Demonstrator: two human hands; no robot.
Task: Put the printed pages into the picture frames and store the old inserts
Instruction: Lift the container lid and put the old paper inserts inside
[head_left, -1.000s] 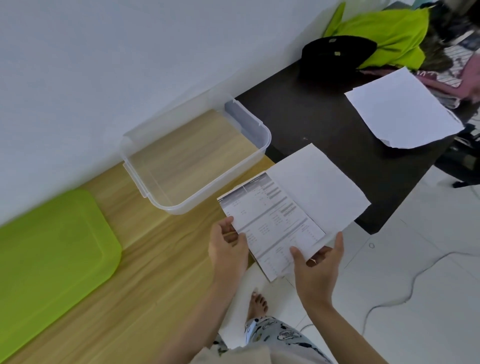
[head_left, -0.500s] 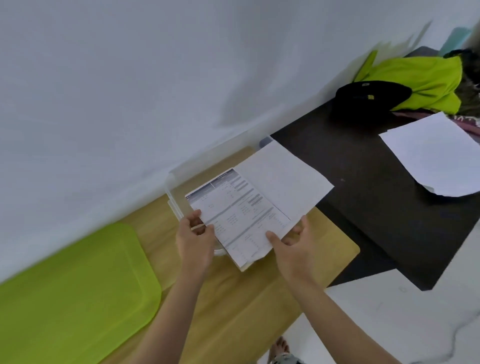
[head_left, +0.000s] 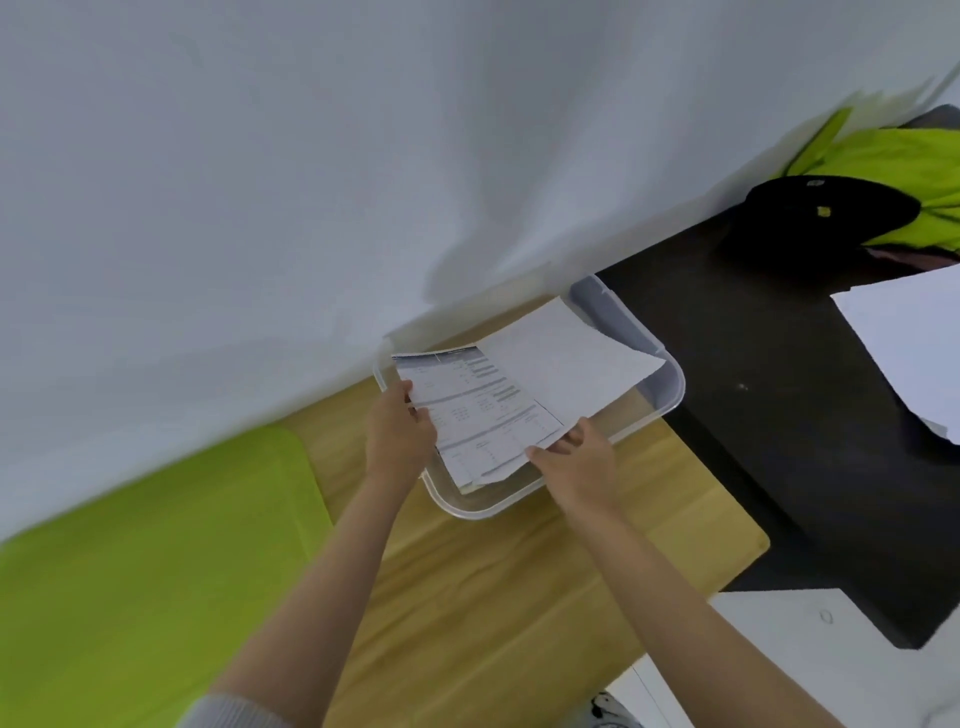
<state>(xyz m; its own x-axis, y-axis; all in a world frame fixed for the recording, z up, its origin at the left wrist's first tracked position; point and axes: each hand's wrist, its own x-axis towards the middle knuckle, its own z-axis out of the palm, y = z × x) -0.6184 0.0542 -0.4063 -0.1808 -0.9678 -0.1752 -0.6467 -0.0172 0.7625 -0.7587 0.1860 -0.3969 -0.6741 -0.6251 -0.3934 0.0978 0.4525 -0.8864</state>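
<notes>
Both hands hold a small stack of sheets over a clear plastic bin (head_left: 667, 384) standing on the wooden table. The top printed page (head_left: 478, 410) carries grey table print, and a blank white sheet (head_left: 566, 358) fans out from under it toward the right. My left hand (head_left: 400, 434) grips the stack's left edge, thumb on top. My right hand (head_left: 574, 462) pinches the near right corner. The stack's lower edge dips inside the bin's rim. No picture frame is in view.
A lime green lid (head_left: 156, 561) lies on the wooden table (head_left: 519, 582) at the left. A dark table (head_left: 779, 415) adjoins on the right with a white sheet (head_left: 914, 343), a black cap (head_left: 826, 213) and a lime garment (head_left: 893, 156). A white wall runs behind.
My hands have carried the stack of sheets away from my body, from over the table's front edge to above the clear bin, and lowered it into the bin's opening.
</notes>
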